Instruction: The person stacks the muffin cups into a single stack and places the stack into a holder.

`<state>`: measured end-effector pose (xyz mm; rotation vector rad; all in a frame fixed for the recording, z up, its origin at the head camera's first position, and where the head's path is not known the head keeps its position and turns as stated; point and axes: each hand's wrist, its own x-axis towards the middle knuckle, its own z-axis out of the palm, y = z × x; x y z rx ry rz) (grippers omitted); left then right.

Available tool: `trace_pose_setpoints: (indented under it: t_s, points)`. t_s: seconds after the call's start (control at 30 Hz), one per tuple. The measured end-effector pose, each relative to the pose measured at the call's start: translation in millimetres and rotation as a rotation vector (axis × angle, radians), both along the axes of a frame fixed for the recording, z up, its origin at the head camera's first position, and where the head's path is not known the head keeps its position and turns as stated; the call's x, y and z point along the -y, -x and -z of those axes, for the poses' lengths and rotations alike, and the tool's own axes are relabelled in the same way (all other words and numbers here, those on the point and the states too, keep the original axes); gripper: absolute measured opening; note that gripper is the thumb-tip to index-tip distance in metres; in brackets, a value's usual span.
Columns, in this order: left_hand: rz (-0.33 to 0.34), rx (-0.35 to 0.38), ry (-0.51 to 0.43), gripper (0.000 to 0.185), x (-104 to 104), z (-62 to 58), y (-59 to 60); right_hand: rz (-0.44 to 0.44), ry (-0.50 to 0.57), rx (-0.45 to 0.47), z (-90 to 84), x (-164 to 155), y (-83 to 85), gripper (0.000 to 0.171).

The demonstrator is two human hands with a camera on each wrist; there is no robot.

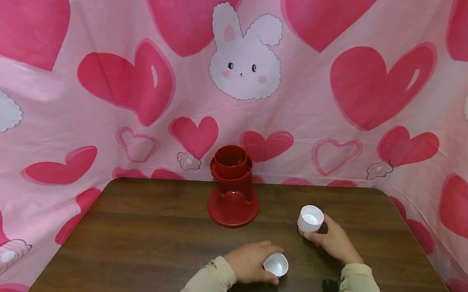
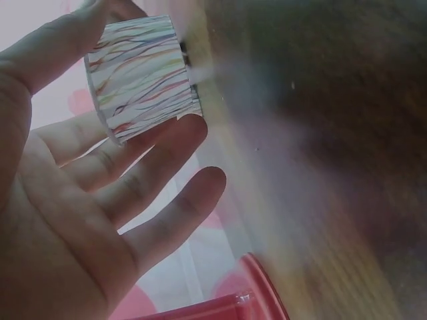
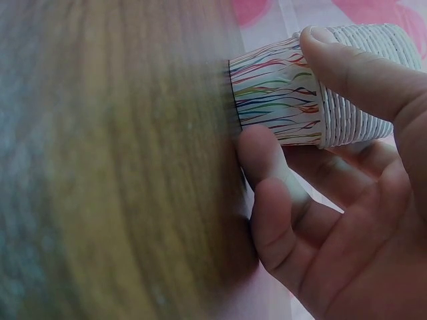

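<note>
My left hand [image 1: 250,263] grips a small white paper cup [image 1: 276,265] near the front middle of the table. In the left wrist view this cup [image 2: 143,77] shows coloured wavy lines on its side, with its base close to the tabletop. My right hand [image 1: 334,237] holds a stack of nested paper cups [image 1: 311,219] farther back and to the right. The right wrist view shows several rims of the stack [image 3: 367,83] close together, the thumb on one side and fingers on the other. The lowest cup's base meets or nearly meets the table.
A red stand [image 1: 233,208] with a round base and upright red tubes is at the back middle of the brown wooden table [image 1: 143,236]. A small black object [image 1: 331,288] lies beside the right sleeve. Pink heart-patterned cloth [image 1: 152,23] surrounds the table's back and sides.
</note>
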<state>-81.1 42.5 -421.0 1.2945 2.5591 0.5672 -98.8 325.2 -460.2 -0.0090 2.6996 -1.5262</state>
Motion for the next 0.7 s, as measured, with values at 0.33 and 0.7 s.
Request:
trace_pose_setpoints:
  t_s: [0.33,0.7]
  points:
    - [-0.015,0.054,-0.07,0.061,3,-3.4,8.5,0.009,-0.01,0.011,1.5,0,1.0,0.074]
    - [-0.042,0.124,-0.14,0.065,6,-1.7,17.8,0.0,0.013,0.015,-1.8,1,-1.6,0.075]
